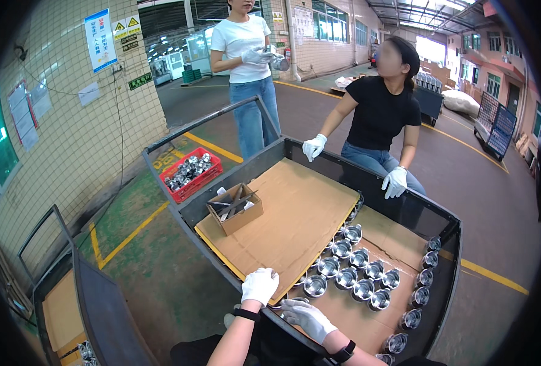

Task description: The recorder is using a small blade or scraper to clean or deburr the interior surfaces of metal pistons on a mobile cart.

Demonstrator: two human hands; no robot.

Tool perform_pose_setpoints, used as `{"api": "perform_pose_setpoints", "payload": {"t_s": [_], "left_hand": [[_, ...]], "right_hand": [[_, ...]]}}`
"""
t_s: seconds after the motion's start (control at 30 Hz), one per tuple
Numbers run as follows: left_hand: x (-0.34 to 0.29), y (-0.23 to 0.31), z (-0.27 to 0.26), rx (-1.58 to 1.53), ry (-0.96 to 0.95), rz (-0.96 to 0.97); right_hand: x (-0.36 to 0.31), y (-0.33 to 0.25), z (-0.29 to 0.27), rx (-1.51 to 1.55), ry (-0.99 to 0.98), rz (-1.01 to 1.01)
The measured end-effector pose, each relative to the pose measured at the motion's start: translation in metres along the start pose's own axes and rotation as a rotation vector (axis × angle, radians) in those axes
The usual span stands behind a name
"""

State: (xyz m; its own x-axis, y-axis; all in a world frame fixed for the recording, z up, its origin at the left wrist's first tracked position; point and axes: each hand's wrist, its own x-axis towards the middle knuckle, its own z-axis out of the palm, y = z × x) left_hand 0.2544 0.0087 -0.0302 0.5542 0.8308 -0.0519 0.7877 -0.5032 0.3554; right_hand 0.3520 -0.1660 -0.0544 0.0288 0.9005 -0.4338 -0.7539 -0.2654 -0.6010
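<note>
A flat cardboard-covered board (295,201) with a yellow edge lies over the left part of a dark metal cart (450,268). My left hand (260,287), in a white glove, is closed at the board's near corner, its fingertips partly hidden. Just right of it, my gloved right hand (309,318) reaches over the cart's near rim with fingers extended beside that corner. Shiny metal pistons (346,278) stand in rows on cardboard in the cart's right part, some partly under the board. On the board sits a small cardboard box (240,210) holding dark flat strips.
Another line of pistons (420,297) runs along the cart's right wall. A gloved person in black (381,113) sits beyond the cart; one in white (243,49) stands farther back. A red crate (191,174) of metal parts and another cart (102,293) are to the left.
</note>
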Motion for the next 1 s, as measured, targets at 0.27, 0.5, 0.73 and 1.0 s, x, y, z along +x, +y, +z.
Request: {"api": "perform_pose_setpoints", "payload": {"t_s": [0.27,0.5,0.73,1.0], "left_hand": [[-0.0003,-0.0023,0.0043,-0.002,0.087,0.036],[-0.0013,-0.0011,0.0039,-0.009,0.099,0.043],[0.0002,-0.0003,0.0002,0.001,-0.002,0.008],[0.0006,-0.0046,0.0077,-0.013,0.065,0.021]], "right_hand": [[0.0005,0.0002,0.0003,-0.013,0.006,0.002],[0.0029,0.0031,-0.0058,-0.037,0.001,-0.019],[0.0037,0.0040,-0.0073,-0.020,-0.005,-0.017],[0.0025,0.0015,-0.0021,-0.022,-0.004,-0.012]]}}
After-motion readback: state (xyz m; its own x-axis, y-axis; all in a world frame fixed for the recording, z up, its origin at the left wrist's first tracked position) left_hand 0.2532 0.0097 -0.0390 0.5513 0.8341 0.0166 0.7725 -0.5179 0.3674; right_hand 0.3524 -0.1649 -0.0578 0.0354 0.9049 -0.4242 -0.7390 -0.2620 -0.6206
